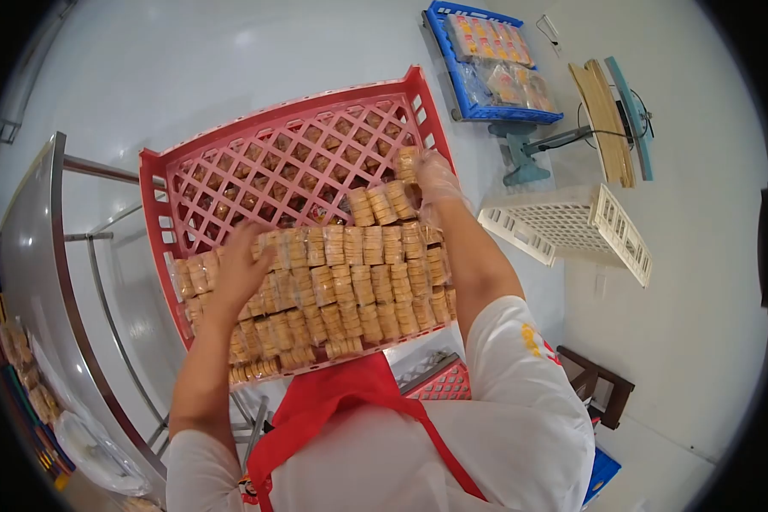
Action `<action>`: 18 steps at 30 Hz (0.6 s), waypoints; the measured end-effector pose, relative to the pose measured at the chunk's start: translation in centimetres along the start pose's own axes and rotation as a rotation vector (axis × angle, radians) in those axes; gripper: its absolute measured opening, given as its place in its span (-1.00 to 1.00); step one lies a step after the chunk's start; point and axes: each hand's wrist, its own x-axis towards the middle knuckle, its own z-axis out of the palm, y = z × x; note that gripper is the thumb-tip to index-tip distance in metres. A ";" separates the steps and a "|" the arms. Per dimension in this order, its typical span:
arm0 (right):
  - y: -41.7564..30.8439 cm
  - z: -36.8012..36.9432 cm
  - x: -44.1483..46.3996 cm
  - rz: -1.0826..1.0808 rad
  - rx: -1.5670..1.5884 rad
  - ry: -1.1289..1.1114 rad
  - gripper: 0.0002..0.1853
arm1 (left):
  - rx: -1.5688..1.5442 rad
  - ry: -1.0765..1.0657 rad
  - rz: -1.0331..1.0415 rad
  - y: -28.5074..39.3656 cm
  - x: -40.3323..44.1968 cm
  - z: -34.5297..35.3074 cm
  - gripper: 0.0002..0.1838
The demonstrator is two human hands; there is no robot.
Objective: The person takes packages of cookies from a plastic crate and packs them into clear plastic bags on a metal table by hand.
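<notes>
The crate (286, 108) is pinkish red with diamond lattice, the biscuit packs (341, 286) golden tan, the apron (337, 391) red, the gridded basket (620, 232) apparently cream.

Light falls bright — soft glare on the floor (246, 49), edges bowed, corners black.

The only view is from the person's head, looking steeply down and forward past the apron (337, 391) at the bottom edge. It is near: the crate (286, 113) fills the middle, with both hands (246, 260) over it. The wide lens bends the bench (38, 230) edge at left, takes in the wall (700, 256) at right, and darkens the corners.
</notes>
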 end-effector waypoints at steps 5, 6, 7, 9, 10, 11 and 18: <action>-8.2 -5.1 -10.2 -0.745 -0.079 0.217 -0.82 | -0.783 -0.057 -0.254 8.1 8.4 5.4 -0.33; -9.3 -5.4 -11.7 -0.954 -0.083 0.272 -0.83 | -0.982 -0.044 -0.372 8.7 8.8 5.4 -0.26; -11.8 -6.2 -14.3 -1.018 -0.027 0.229 -0.81 | -1.243 -0.150 -0.364 8.9 8.5 4.2 -0.22; -15.4 -7.7 -19.4 -1.182 0.027 0.163 -0.79 | -1.760 -0.363 -0.324 9.3 6.8 0.6 -0.13; -16.4 -7.9 -21.6 -1.283 0.028 0.143 -0.79 | -1.880 -0.405 -0.247 9.1 5.9 -0.4 -0.15; -17.3 -7.9 -23.6 -1.389 0.033 0.123 -0.79 | -1.956 -0.367 -0.221 9.2 4.7 -1.6 -0.14; -22.1 -6.9 -33.9 -1.645 0.143 -0.046 -0.82 | -1.836 -0.005 0.016 11.9 -6.4 -9.3 -0.02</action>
